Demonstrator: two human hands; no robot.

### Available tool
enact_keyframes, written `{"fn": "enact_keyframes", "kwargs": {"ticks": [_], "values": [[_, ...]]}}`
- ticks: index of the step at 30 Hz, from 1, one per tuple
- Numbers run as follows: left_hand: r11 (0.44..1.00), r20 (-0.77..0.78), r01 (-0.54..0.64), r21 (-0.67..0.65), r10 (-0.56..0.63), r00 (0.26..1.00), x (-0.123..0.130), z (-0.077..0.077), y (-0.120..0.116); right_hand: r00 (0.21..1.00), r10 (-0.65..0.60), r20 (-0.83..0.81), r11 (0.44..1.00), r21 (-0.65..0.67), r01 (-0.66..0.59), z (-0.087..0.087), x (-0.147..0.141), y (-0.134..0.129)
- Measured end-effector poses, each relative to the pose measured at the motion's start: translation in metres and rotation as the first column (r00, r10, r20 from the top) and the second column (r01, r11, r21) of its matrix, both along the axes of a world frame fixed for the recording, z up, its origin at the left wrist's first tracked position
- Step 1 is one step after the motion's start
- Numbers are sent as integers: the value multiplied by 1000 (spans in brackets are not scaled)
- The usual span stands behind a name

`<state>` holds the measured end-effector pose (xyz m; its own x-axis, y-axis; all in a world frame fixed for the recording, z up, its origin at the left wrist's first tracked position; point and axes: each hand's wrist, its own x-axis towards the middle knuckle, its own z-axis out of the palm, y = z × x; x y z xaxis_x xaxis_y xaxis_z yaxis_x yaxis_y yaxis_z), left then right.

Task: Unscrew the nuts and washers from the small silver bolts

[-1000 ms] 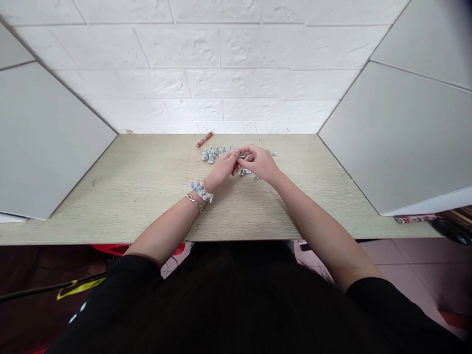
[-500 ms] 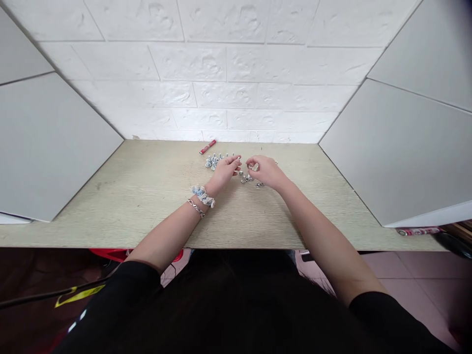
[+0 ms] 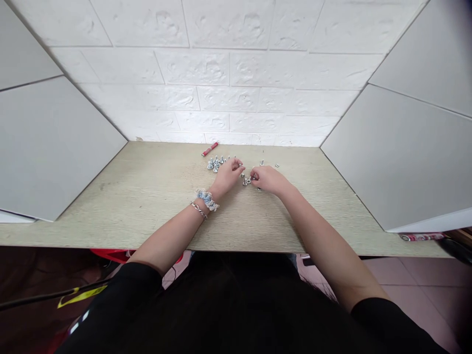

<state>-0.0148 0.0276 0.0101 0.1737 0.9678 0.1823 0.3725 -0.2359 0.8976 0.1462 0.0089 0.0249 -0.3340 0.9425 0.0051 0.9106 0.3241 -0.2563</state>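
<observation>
My left hand [image 3: 227,178] is closed in a pinch over the worktop, with a small metal bolt partly showing at its fingertips. Several silver bolts [image 3: 216,164] stand on their heads just beyond and left of it. My right hand [image 3: 272,180] reaches down among loose metal pieces, its thumb and fingers pressed together; what is between them is hidden. Beside its fingertips lie a nut [image 3: 249,181] and a short bolt [image 3: 245,182]. Another small nut [image 3: 242,175] rests between the two hands.
A red marker-like tube [image 3: 210,149] lies near the white brick wall [image 3: 228,98]. One bolt [image 3: 261,162] stands behind my right hand, with a nut [image 3: 277,165] to its right. Grey panels flank the wooden worktop [image 3: 147,196]. Another red tube [image 3: 422,237] is at the right edge.
My right hand has moved down onto the loose pieces, and its fingers have closed from a rounded, raised pose. The left hand stays nearly in place. The view has shifted slightly.
</observation>
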Motion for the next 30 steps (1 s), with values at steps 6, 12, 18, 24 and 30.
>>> {"fn": "enact_keyframes", "kwargs": {"ticks": [6,12,18,24,30], "values": [[997,-166,63,36,-56,985,-3,-6,1,1000,-15,25,1000,5,15,0,-2,-3],[996,-244,67,53,-52,968,-5,-9,3,997,62,43,997,36,-63,0,-4,-4],[995,-307,67,75,-41,951,-4,-8,1,991,127,39,992,4,-128,3,-7,-4],[995,-328,56,84,-26,944,-4,-9,1,992,126,4,992,-2,-126,-4,-7,0],[997,-377,46,69,-16,926,-5,-7,-2,993,95,-66,995,-29,-97,2,-6,-4]]}}
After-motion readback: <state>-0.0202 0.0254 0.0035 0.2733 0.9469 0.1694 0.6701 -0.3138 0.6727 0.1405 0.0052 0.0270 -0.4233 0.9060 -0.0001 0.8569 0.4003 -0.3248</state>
